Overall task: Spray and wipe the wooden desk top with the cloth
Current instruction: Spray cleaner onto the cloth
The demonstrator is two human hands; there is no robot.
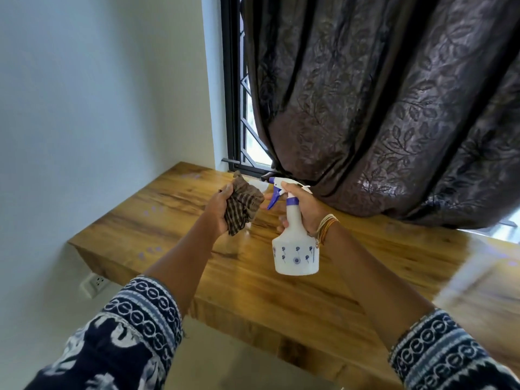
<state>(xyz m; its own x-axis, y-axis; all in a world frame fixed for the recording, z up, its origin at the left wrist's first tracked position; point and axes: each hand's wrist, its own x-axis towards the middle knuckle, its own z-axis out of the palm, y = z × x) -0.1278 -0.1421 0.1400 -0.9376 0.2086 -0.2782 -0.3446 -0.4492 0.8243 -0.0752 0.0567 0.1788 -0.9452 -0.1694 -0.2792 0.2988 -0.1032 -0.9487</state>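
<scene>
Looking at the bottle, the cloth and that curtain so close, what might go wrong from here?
The spray bottle in the right hand has its nozzle aimed at the cloth bunched in the left hand, so spray may soak the cloth rather than the wooden desk top. The dark curtain drapes onto the desk just behind, so stray mist could wet it.

The left hand (218, 211) holds the brown checked cloth (243, 206) above the wooden bench (351, 280), just left of the white plastic spray bottle (295, 249) in the right hand (305, 212). Behind hangs the dark leaf-patterned curtain (394, 108), its hem on the bench
</scene>
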